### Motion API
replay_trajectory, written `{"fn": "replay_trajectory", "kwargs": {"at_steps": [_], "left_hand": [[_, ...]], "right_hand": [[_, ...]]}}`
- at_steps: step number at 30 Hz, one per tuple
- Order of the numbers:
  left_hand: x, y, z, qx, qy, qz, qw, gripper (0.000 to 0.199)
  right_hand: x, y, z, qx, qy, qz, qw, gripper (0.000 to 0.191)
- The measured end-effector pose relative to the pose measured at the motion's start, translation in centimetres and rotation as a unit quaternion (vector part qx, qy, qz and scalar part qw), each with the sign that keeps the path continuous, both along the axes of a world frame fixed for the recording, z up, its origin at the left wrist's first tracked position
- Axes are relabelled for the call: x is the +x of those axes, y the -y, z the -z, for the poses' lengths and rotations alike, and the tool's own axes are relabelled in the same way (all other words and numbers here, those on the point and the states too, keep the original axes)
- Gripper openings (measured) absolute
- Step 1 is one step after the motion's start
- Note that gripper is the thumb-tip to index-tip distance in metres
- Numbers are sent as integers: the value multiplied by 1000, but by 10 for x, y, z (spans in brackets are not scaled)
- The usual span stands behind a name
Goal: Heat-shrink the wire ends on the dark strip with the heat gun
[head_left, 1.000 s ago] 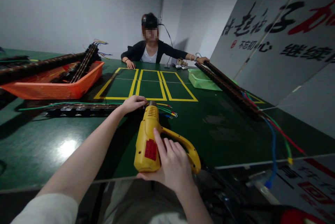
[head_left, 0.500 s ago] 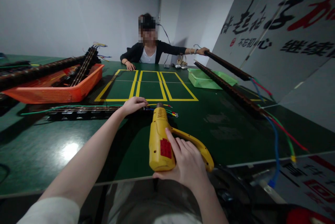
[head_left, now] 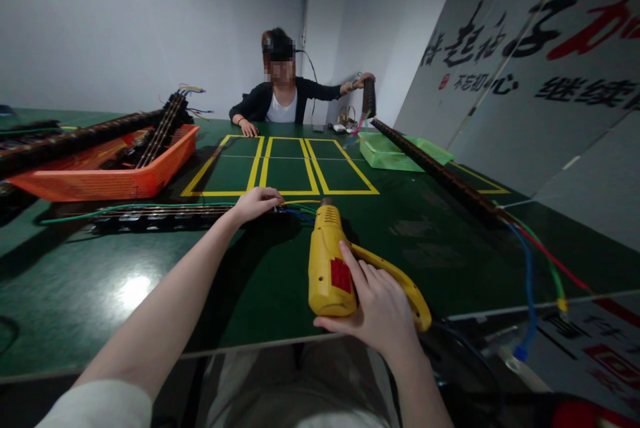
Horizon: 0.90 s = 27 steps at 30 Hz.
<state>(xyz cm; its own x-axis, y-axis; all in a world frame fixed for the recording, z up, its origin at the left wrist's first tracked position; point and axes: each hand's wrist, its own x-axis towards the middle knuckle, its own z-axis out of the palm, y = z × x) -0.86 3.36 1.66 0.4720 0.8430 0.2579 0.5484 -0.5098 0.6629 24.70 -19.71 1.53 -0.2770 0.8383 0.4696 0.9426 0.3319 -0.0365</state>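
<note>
My right hand [head_left: 383, 308] is closed around the body of a yellow heat gun [head_left: 324, 248], its handle loop out to the right and its nozzle pointing away from me. My left hand [head_left: 256, 204] is closed on the right end of a long black strip assembly [head_left: 165, 217], which lies on the table with thin metal rods and a green wire along it. Yellow, green and blue wires [head_left: 295, 209] come out past my left fingertips towards the nozzle. The wire tips are hidden behind the gun. My left fingertips are partly hidden too.
An orange basket [head_left: 115, 185] with similar strips stands at left. A green basket [head_left: 383, 156] and a leaning wired strip [head_left: 440, 171] are at right. Across the green table [head_left: 240, 295], marked with yellow tape frames, a co-worker [head_left: 280, 98] holds another strip [head_left: 369, 98].
The heat gun has moved right in my right hand, its nozzle now over the wire tips. My left hand stays put. The co-worker's strip has swung from lying slanted to hanging nearly upright.
</note>
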Motion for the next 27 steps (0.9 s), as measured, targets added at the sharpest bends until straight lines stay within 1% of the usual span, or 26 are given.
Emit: {"fn": "replay_trajectory", "kwargs": {"at_steps": [4, 6, 10, 14, 17, 20, 24, 27], "left_hand": [[4, 2, 0, 27, -9, -11, 1000, 34], [5, 3, -1, 31, -8, -11, 999, 36], [6, 5, -2, 35, -11, -8, 999, 39], [6, 6, -4, 37, -11, -6, 999, 40], [6, 6, -4, 33, -8, -4, 999, 39], [6, 7, -5, 22, -5, -5, 1000, 40], [4, 8, -6, 8, 6, 1, 1000, 39], [4, 7, -5, -21, 19, 12, 1000, 38]], "right_hand": [[-12, 4, 2, -3, -7, 20, 1000, 118], [-21, 6, 3, 0, -13, 22, 1000, 119], [-38, 8, 1, 2, -18, 0, 1000, 124], [-54, 9, -1, -6, -15, -30, 999, 122], [-62, 10, -1, 8, -8, -41, 999, 122], [-65, 11, -1, 13, 5, -47, 999, 120], [-61, 11, -1, 8, 16, -61, 998, 120], [-56, 12, -3, 0, 8, -70, 997, 119]]}}
